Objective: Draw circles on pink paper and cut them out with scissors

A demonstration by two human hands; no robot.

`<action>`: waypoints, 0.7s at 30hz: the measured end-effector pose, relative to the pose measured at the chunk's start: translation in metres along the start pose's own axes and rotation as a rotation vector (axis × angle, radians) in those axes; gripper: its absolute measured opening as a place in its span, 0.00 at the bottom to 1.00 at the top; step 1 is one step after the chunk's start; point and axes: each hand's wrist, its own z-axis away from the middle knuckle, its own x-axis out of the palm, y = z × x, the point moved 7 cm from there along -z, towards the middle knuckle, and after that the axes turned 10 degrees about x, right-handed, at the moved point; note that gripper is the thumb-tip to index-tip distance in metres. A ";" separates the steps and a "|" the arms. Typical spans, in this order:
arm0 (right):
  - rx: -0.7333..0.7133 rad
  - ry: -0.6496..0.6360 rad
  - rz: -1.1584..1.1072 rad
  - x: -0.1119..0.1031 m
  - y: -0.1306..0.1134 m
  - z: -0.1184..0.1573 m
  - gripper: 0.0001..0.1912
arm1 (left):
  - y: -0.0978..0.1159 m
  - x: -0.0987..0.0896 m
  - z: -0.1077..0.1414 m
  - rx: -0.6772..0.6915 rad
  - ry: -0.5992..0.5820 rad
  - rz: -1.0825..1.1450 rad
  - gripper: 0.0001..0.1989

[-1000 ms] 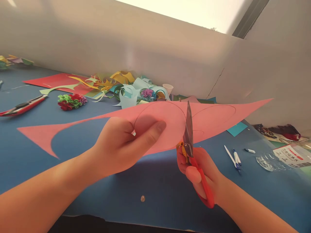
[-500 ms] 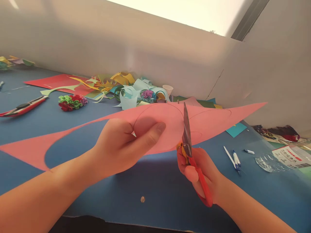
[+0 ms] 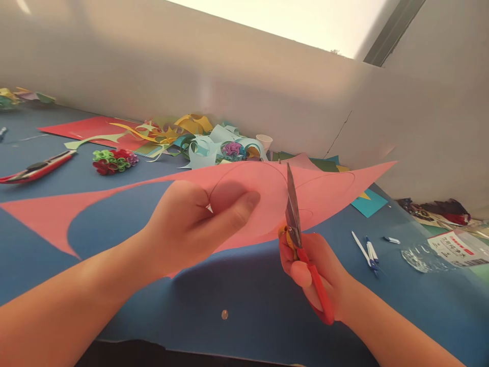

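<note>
A large pink paper (image 3: 263, 219) with curved pencil outlines is held above the blue table. My left hand (image 3: 202, 221) pinches it near the middle, thumb on top. At its left the paper has a wide curved cut-out and narrows to a thin strip. My right hand (image 3: 311, 270) is wrapped round the red handles of a pair of scissors (image 3: 293, 206). The blades point up and stand against the paper, to the right of my left thumb. How far apart the blades are is hard to tell.
Behind the paper lie coloured paper scraps (image 3: 202, 148), a paper cup (image 3: 264, 140) and a ruffled flower piece (image 3: 113, 161). Red-handled pliers or a cutter (image 3: 38, 167) rest at left. Compasses (image 3: 367, 252) and a clear plastic packet (image 3: 454, 250) lie at right.
The pink paper has shifted and tilted: its left end is higher and its right tip has moved left. Both hands are nearly where they were.
</note>
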 end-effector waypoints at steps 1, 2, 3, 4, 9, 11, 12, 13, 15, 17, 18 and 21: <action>0.008 0.002 0.001 0.000 0.000 0.000 0.23 | 0.000 0.000 0.000 0.002 -0.004 -0.002 0.27; 0.017 0.003 0.003 0.000 0.000 0.001 0.24 | 0.000 -0.001 0.001 0.004 -0.008 -0.004 0.28; 0.021 0.006 0.004 -0.001 0.001 0.002 0.25 | 0.001 -0.001 0.001 0.008 -0.012 -0.002 0.28; 0.014 0.002 0.006 -0.001 0.001 0.002 0.25 | 0.001 -0.001 0.001 0.013 -0.015 0.002 0.28; -0.056 -0.005 0.050 -0.002 -0.002 0.003 0.31 | 0.001 -0.002 -0.001 0.022 -0.021 0.005 0.28; -0.050 0.012 0.068 -0.003 -0.002 0.002 0.37 | 0.001 -0.002 -0.003 0.027 -0.027 -0.007 0.28; -0.050 0.016 0.078 -0.004 -0.002 0.001 0.40 | 0.002 -0.003 -0.004 0.031 -0.030 -0.013 0.27; -0.052 0.020 0.085 -0.004 -0.001 0.001 0.42 | 0.001 -0.003 -0.005 0.031 -0.035 -0.018 0.27; -0.061 0.029 0.091 -0.005 0.000 0.000 0.45 | 0.002 -0.003 -0.006 0.033 -0.043 -0.022 0.27; -0.067 0.038 0.084 -0.005 0.001 0.000 0.45 | 0.001 -0.004 -0.006 0.028 -0.050 -0.030 0.27; -0.069 0.045 0.083 -0.006 0.002 0.000 0.45 | 0.001 -0.005 -0.006 0.024 -0.051 -0.037 0.28; -0.062 0.054 0.104 -0.007 0.002 0.000 0.45 | 0.001 -0.007 -0.005 0.005 -0.053 -0.061 0.28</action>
